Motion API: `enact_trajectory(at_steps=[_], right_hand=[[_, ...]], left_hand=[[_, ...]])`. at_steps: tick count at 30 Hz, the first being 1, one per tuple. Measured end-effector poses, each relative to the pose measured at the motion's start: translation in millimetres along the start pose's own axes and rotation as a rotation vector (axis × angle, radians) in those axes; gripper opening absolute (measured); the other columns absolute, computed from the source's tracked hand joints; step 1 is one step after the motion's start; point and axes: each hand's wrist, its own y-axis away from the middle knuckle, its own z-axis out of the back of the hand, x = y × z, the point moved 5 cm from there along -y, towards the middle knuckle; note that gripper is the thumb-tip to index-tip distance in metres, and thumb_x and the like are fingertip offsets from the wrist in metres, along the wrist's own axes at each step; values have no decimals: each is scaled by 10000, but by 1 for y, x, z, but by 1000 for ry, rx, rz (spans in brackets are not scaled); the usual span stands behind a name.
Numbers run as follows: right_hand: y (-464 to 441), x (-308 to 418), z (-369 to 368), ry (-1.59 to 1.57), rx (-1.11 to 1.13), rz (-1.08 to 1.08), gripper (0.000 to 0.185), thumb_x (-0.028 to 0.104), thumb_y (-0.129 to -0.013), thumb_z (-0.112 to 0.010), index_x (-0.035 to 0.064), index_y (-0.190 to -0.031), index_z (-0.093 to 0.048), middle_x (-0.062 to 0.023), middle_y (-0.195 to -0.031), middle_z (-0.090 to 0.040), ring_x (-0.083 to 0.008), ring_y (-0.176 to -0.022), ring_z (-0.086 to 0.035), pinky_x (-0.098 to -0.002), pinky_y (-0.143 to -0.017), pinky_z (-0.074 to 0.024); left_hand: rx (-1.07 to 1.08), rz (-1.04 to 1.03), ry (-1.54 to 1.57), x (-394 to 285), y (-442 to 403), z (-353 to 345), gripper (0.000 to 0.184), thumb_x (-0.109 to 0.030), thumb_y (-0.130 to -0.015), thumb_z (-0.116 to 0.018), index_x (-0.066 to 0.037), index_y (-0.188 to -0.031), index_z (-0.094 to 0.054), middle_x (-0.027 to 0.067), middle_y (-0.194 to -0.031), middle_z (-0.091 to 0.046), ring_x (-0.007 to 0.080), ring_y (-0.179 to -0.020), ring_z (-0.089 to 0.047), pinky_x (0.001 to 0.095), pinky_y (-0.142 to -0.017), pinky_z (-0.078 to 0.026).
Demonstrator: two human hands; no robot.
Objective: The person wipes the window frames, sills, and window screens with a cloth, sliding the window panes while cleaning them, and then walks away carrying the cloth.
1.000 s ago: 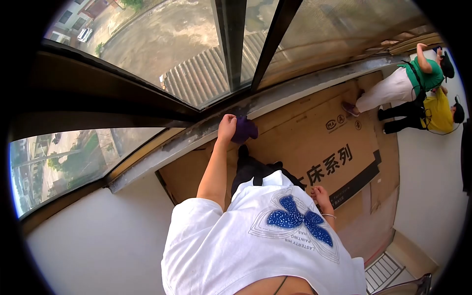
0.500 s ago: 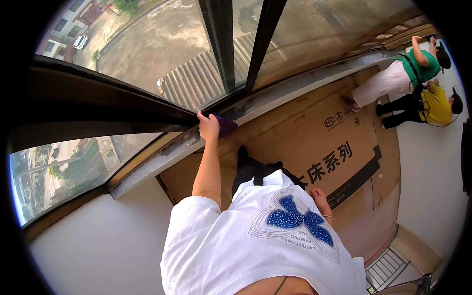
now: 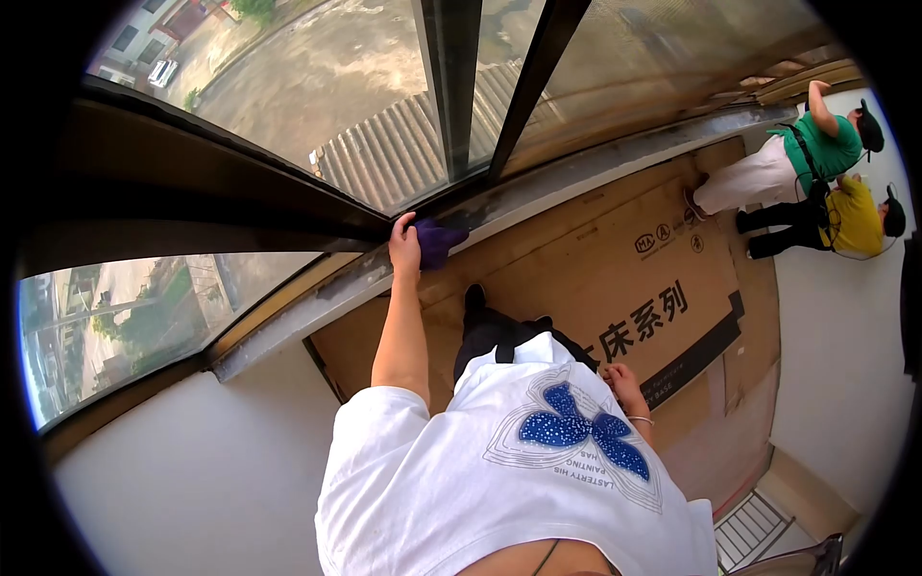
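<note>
My left hand (image 3: 405,250) is closed around a bunched purple cloth (image 3: 438,244) at the corner where the window frame (image 3: 360,223) meets the ledge (image 3: 499,204). The cloth hangs out to the right of my fingers, and my left arm is stretched forward. Beside my right hip, low and near my dark trousers, is my right hand (image 3: 626,386) with its fingers curled in. Whether anything sits inside those fingers is hidden.
Printed cardboard (image 3: 576,259) covers the floor under my feet. Two people, one in a green top (image 3: 834,144) and one in a yellow top (image 3: 853,217), stand at the far right by the wall. A metal rack (image 3: 749,528) is at lower right.
My left hand has turned slightly at the corner, and more of the purple cloth shows beside it. The raised arm of the person in green has shifted. My right hand stays by my hip.
</note>
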Motion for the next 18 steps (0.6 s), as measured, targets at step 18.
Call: enact_trajectory(at_steps=[18], right_hand=[[-13, -29, 1, 25, 14, 33, 169, 184, -937, -515, 38, -980, -586, -28, -772, -589, -119, -614, -538, -265, -549, -441]], left_hand=[[33, -1233, -222, -335, 128, -42, 204, 59, -754, -637, -31, -936, -611, 97, -881, -595, 234, -824, -575, 305, -742, -451]])
